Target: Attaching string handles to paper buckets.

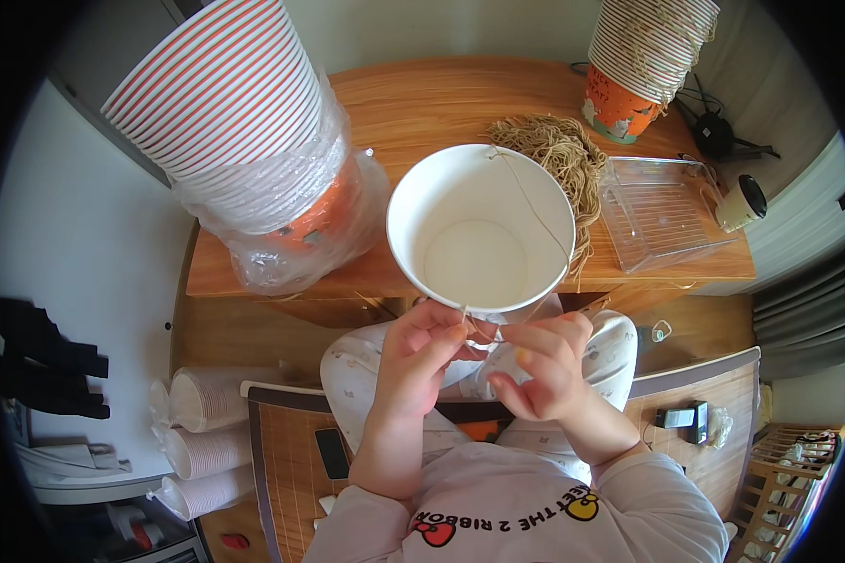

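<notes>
A white paper bucket (474,230) stands with its mouth up at the near edge of the table, in front of my knees. One thin tan cord (538,208) is fixed at its far rim and runs across the mouth to the near right side. Just below the near rim, my left hand (422,352) pinches the cord between thumb and fingers. My right hand (546,361) is closed with its fingertips on the cord, close beside the left. The fingertips partly hide the cord there. A bundle of tan cords (563,164) lies behind the bucket on the right.
On the wooden table (422,89) stand a tall bucket stack in plastic wrap (282,178), another stack with cords (643,66), a clear tray (662,220) and a cup (742,204). Wrapped stacks (207,441) lie on the floor. A phone (331,453) rests beside me on the left.
</notes>
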Demonstrator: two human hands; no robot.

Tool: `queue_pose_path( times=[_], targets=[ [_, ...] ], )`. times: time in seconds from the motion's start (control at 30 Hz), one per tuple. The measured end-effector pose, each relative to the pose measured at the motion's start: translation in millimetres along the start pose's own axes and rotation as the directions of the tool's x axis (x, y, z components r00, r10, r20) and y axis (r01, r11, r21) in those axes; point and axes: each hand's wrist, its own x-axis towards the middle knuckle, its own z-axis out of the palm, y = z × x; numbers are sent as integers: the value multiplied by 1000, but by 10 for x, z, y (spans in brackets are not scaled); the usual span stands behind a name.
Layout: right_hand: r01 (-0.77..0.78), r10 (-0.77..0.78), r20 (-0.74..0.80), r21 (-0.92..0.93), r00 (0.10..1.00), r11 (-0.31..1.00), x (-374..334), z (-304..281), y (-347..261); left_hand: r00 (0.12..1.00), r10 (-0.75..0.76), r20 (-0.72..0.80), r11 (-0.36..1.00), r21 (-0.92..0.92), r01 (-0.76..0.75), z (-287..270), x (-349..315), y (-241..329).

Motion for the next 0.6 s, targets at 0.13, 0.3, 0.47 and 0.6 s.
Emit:
queue_pose_path(
  times=[0.13,0.3,0.47,0.6],
  targets=[
    [-187,202,85,-159,976,969,52,52,-31,997,77,17,986,149,-79,65,-22,-2],
    [-226,223,117,11,968,974,65,-41,-19,980,193,40,895,403,-192,86,-45,-39],
    [-177,178,31,-29,983,984,45,-17,-6,963,270,-20,862,450,-232,65,-51,-133],
    [-160,164,48,-65,985,985,31,18,-29,934,347,-88,883,367,-293,69,-38,-209]
  ],
)
